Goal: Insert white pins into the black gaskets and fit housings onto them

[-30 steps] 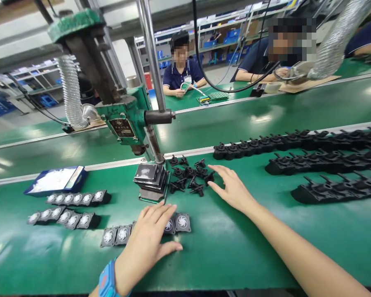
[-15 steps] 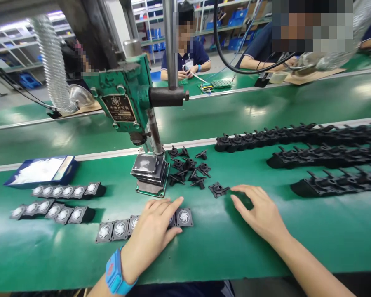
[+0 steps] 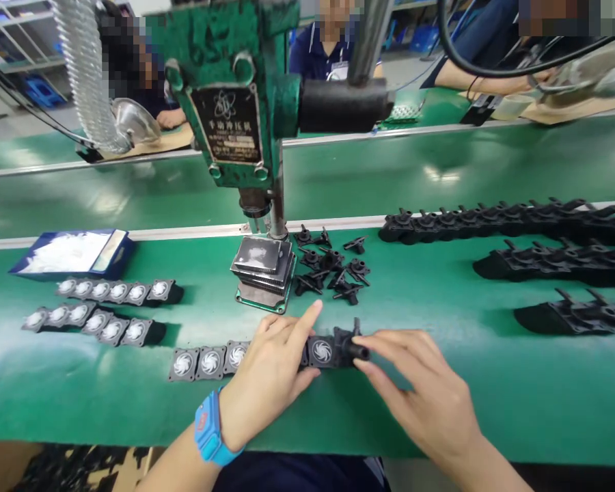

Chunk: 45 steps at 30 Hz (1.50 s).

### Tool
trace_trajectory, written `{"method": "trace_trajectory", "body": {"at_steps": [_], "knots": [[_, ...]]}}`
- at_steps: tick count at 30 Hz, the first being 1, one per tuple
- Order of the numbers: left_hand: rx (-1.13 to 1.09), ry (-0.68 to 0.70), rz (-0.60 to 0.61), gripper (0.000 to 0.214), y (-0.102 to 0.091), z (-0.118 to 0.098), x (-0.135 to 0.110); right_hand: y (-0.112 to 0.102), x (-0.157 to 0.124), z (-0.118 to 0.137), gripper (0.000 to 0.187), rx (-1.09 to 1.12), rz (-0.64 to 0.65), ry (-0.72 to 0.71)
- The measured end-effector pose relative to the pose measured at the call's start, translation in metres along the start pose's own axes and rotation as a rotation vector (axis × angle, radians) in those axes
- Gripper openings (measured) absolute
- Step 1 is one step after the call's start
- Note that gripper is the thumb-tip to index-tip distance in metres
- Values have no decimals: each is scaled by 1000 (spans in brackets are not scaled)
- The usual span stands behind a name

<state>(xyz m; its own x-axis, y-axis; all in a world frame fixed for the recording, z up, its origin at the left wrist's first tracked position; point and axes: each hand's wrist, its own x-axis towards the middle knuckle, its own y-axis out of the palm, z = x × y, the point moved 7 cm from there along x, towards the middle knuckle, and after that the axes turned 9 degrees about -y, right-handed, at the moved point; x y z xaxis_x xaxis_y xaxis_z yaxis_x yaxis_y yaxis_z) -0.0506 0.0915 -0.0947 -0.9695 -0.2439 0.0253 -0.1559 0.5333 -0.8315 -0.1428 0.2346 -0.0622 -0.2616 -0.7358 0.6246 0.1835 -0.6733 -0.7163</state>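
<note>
My left hand [image 3: 269, 372] lies across a row of black square housings with white spiral rotors [image 3: 211, 362]. Its thumb is on the near side and its fingers on the far side, bracing the row; the index finger sticks out, and the hand hides the row's middle. Between the thumb and fingertips of my right hand [image 3: 415, 383] is a black plastic cover with pipe stubs [image 3: 349, 345]. That cover sits against the row's right end, beside the last visible rotor; whether it is seated there I cannot tell.
Loose black covers [image 3: 333, 263] are scattered beyond my hands. A green hand press [image 3: 225, 102] stands over a stacked metal block [image 3: 259, 256]. More rotor housings [image 3: 117, 292] line up left, near a blue box [image 3: 72, 253]. Rows of black parts [image 3: 492, 219] stand right. Co-workers sit opposite.
My right hand has taken hold of the single black cover and brought it left to the row's right end, turning it. My left hand stays on the row. The view has shifted.
</note>
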Motion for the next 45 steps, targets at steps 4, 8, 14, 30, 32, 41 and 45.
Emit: {"method": "trace_trajectory", "body": {"at_steps": [4,8,14,30,32,41,45], "knots": [[-2,-1,-4,115,0,0,1,23,9,22,15,41,51,-92],[10,3,-16,115,-1,-1,2,34,9,21,14,3,114,-109],[-5,-8,-7,117,0,0,3,34,17,23,13,-17,175,-144],[-13,9,-2,113,-2,0,3,27,31,29,17,-46,240,-125],[-11,2,-4,113,-3,0,3,22,32,29,15,-84,214,-131],[-4,-2,7,111,-1,0,4,30,26,33,15,-108,248,-192],[-15,-1,7,111,-1,1,4,35,27,33,16,-129,295,-183]]}}
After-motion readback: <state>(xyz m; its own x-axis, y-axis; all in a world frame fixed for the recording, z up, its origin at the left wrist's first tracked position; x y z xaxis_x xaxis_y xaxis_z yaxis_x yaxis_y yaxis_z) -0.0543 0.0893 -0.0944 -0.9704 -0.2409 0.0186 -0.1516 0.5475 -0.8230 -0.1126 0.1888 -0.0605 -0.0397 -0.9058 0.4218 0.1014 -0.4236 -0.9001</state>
